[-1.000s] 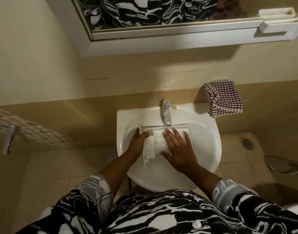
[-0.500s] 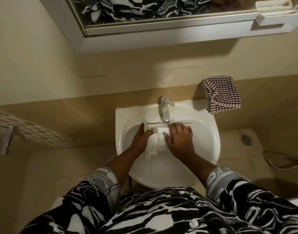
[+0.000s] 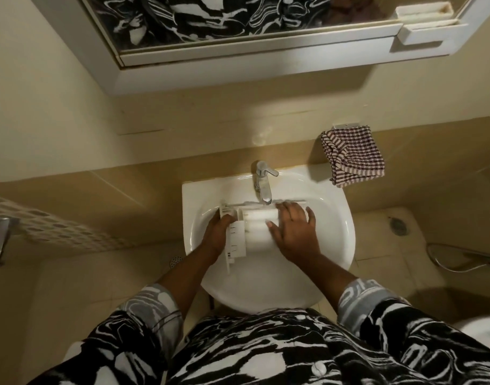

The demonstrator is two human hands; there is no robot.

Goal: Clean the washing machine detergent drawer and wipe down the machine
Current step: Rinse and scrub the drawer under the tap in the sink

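A white plastic detergent drawer (image 3: 255, 229) lies inside the white wash basin (image 3: 335, 234), just below the chrome tap (image 3: 263, 184). My left hand (image 3: 217, 234) grips the drawer's left end, by its front panel. My right hand (image 3: 293, 232) lies flat over the drawer's right half with the fingers spread, pressing on it. The drawer's right part is hidden under that hand. No washing machine is in view.
A red-and-white checked cloth (image 3: 352, 157) hangs on the wall right of the basin. A mirror cabinet (image 3: 252, 54) juts out overhead. A perforated shelf (image 3: 52, 229) stands at the left, a shower hose (image 3: 460, 259) lies on the floor at the right.
My right hand slid up along the drawer towards the tap and back a little to the right. The left hand kept its hold on the drawer's end.
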